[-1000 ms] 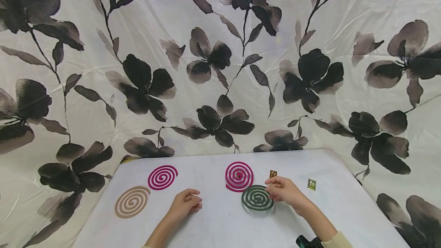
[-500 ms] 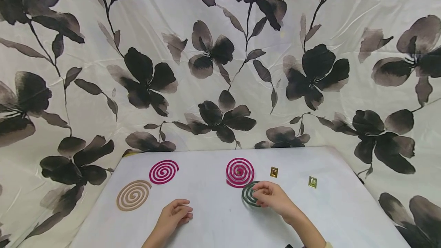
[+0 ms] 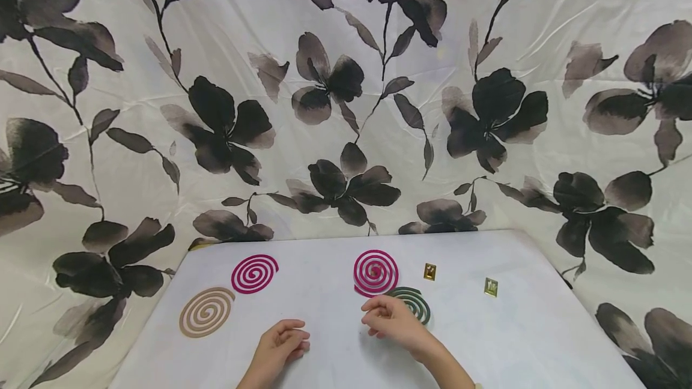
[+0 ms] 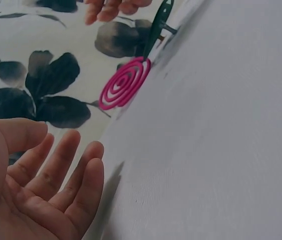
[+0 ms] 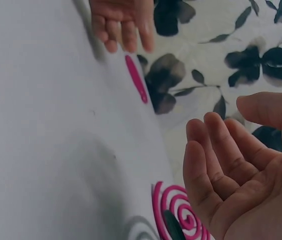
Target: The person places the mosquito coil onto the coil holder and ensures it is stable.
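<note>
My left hand [image 3: 278, 344] hovers over the white table with loosely bent fingers and holds nothing. My right hand [image 3: 397, 326], also with nothing in its fingers, hangs in front of the dark green mosquito coil [image 3: 418, 305] and hides its left part. In the left wrist view, that green coil [image 4: 155, 32] appears edge-on, raised on a small post. Just behind it a magenta mosquito coil [image 3: 375, 272] stands tilted up, with something small at its centre. Farther left lie another magenta coil [image 3: 255, 274] and a tan coil [image 3: 206, 312].
Right of the coils lie a small brown-gold rectangular piece [image 3: 429, 272] and a pale green one [image 3: 491, 287], both shiny. Behind the far edge of the white table [image 3: 324, 293] hangs a pale cloth with dark flowers [image 3: 351, 191].
My right hand has moved left from beside the brown-gold piece, across the green coil, uncovering that piece and the coil's right side. The left hand has drawn slightly back towards me.
</note>
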{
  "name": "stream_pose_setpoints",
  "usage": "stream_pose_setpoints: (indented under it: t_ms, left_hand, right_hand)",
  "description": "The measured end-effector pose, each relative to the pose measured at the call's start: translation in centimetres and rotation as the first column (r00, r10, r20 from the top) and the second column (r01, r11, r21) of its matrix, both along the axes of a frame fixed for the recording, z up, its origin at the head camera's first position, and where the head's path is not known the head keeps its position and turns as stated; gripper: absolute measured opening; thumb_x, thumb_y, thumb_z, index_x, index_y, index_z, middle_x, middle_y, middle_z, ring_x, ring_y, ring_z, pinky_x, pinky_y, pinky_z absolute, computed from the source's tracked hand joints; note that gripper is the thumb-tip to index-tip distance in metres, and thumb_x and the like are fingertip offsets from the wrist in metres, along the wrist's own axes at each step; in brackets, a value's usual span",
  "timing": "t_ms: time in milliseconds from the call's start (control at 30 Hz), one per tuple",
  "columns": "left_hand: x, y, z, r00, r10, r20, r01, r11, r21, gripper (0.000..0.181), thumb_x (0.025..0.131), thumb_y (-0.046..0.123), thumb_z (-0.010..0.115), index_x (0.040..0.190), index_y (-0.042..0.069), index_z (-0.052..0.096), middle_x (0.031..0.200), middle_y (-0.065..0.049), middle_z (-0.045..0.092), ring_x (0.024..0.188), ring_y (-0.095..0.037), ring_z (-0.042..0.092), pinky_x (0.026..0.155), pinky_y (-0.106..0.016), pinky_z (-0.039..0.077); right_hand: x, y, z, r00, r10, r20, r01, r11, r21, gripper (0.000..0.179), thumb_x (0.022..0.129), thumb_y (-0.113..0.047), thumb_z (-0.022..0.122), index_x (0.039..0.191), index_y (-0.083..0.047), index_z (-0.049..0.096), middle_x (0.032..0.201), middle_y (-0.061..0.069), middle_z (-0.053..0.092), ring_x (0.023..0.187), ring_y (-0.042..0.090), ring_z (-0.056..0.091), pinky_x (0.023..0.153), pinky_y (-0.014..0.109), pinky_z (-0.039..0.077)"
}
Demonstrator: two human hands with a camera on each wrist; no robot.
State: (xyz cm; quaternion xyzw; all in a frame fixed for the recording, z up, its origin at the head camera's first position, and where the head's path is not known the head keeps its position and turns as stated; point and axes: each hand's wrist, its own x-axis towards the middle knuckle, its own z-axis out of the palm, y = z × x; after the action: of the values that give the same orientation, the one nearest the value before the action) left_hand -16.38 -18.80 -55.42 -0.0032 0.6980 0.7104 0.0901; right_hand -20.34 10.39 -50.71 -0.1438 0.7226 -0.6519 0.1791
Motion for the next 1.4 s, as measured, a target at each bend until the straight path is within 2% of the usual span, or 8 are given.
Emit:
stream_pose_setpoints:
  t_ms: [133, 267, 367, 433, 667, 1000, 1167, 1400]
  left_hand:
    - [-0.2, 0.6, -0.2, 1.000, -0.015, 0.008, 0.015, 1.000, 0.013, 0.038, 0.098, 0.008, 0.056, 0.126, -0.015, 0.045, 0.103, -0.017, 0.066, 0.090, -0.022, 0.067, 0.077, -0.030, 0.056]
    - [-0.7, 0.7, 0.1, 1.000, -0.015, 0.003, 0.015, 1.000, -0.021, 0.036, 0.098, 0.006, 0.054, 0.126, -0.015, 0.045, 0.104, -0.018, 0.066, 0.092, -0.026, 0.066, 0.078, -0.032, 0.056]
    - [-0.9, 0.7, 0.5, 1.000, -0.005, -0.001, 0.005, 0.999, -0.054, 0.035, 0.098, 0.007, 0.055, 0.125, -0.014, 0.046, 0.104, -0.019, 0.066, 0.093, -0.028, 0.066, 0.078, -0.032, 0.056]
    - [-1.1, 0.7, 0.6, 1.000, 0.006, -0.004, -0.006, 0.998, -0.069, 0.036, 0.097, 0.008, 0.056, 0.125, -0.013, 0.047, 0.104, -0.019, 0.066, 0.093, -0.028, 0.066, 0.077, -0.031, 0.056]
    - [-1.3, -0.2, 0.5, 0.999, 0.040, -0.019, -0.042, 0.994, -0.105, 0.035, 0.097, 0.009, 0.057, 0.124, -0.012, 0.049, 0.103, -0.018, 0.067, 0.089, -0.024, 0.066, 0.075, -0.030, 0.056]
    - [-0.5, -2.5, 0.1, 0.997, 0.069, -0.041, -0.075, 0.981, -0.178, 0.035, 0.096, 0.009, 0.058, 0.123, -0.012, 0.050, 0.101, -0.018, 0.068, 0.085, -0.020, 0.067, 0.071, -0.028, 0.055]
    - [-0.3, -3.9, 0.1, 0.992, 0.127, -0.013, -0.127, 0.970, -0.205, 0.035, 0.096, 0.010, 0.059, 0.123, -0.011, 0.051, 0.102, -0.017, 0.068, 0.084, -0.021, 0.067, 0.069, -0.028, 0.055]
    - [-0.2, -5.2, 0.6, 0.978, 0.210, 0.001, -0.204, 0.952, -0.230, 0.032, 0.095, 0.007, 0.059, 0.122, -0.008, 0.053, 0.101, -0.016, 0.069, 0.084, -0.024, 0.068, 0.068, -0.029, 0.055]
  right_hand:
    - [0.0, -1.1, -0.3, 1.000, 0.001, 0.009, 0.000, 1.000, -0.013, 0.024, 0.091, -0.014, 0.067, 0.108, 0.002, 0.061, 0.089, 0.013, 0.068, 0.075, 0.021, 0.065, 0.066, 0.032, 0.053]
    - [0.1, -2.3, -0.1, 1.000, -0.008, 0.012, 0.008, 1.000, -0.019, 0.020, 0.091, -0.010, 0.065, 0.107, 0.001, 0.062, 0.085, 0.007, 0.067, 0.073, 0.021, 0.064, 0.065, 0.032, 0.053]
    - [0.0, -3.1, -0.3, 1.000, -0.014, 0.015, 0.014, 1.000, -0.024, 0.020, 0.090, -0.009, 0.066, 0.107, 0.002, 0.063, 0.084, 0.010, 0.067, 0.071, 0.020, 0.064, 0.064, 0.032, 0.054]
    - [-0.3, -3.5, -1.0, 1.000, -0.014, 0.023, 0.014, 1.000, -0.028, 0.023, 0.090, -0.011, 0.067, 0.107, 0.003, 0.063, 0.086, 0.014, 0.067, 0.070, 0.020, 0.065, 0.063, 0.032, 0.054]
    - [-0.7, -5.1, -2.1, 0.999, -0.007, 0.049, 0.008, 0.999, -0.035, 0.024, 0.090, -0.010, 0.067, 0.107, 0.005, 0.063, 0.089, 0.019, 0.068, 0.069, 0.018, 0.065, 0.062, 0.030, 0.054]
    - [-0.1, -7.4, -3.5, 0.997, -0.004, 0.071, 0.007, 0.999, -0.037, 0.020, 0.087, -0.006, 0.064, 0.105, 0.003, 0.064, 0.086, 0.009, 0.069, 0.065, 0.017, 0.063, 0.055, 0.026, 0.049]
    - [0.1, -8.5, -3.5, 0.995, -0.016, 0.101, 0.022, 0.998, -0.051, 0.020, 0.087, -0.007, 0.065, 0.104, 0.003, 0.064, 0.083, 0.006, 0.068, 0.064, 0.015, 0.060, 0.058, 0.027, 0.052]
    - [0.3, -9.7, -2.8, 0.995, -0.032, 0.097, 0.037, 0.998, -0.050, 0.020, 0.086, -0.006, 0.066, 0.104, 0.003, 0.064, 0.081, 0.006, 0.067, 0.062, 0.015, 0.060, 0.057, 0.027, 0.052]
